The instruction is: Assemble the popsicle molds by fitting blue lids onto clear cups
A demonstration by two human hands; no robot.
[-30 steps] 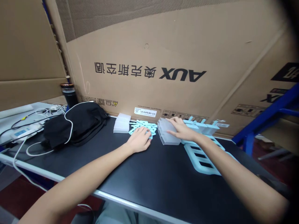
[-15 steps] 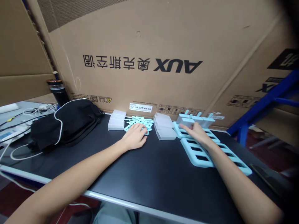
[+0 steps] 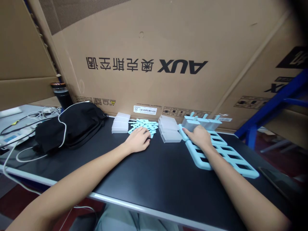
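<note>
resting on the near edge of a loose heap of pale-blue plastic sticks (image 3: 144,124), the left hand (image 3: 137,140) stays where it was a second ago, fingers loosely bent; cannot tell whether a stick is between them. main change: the right hand (image 3: 201,136). a second ago it lies over the right-hand stack of translucent, pale-grey plastic boxes (image 3: 169,129); now it is off that stack and over the left part of the rear pale-blue plastic slotted frame (image 3: 218,138). its thumb points out to the left, apart from the other fingers, which are bent down and mostly hidden; cannot tell what, if anything, they grip. just behind the hand, a group of upright translucent boxes with pale-blue stick-topped lids (image 3: 203,121) stands at the rear frame. the second, front pale-blue slotted frame (image 3: 197,160) lies flat on the black tabletop (image 3: 154,179), partly under the right forearm. the left-hand stack of translucent boxes (image 3: 121,123) shows no change, just beside the sticks. reading, as judgement: work on the right side passes from loose boxes to the frame, while the stick side appears to wait.
</note>
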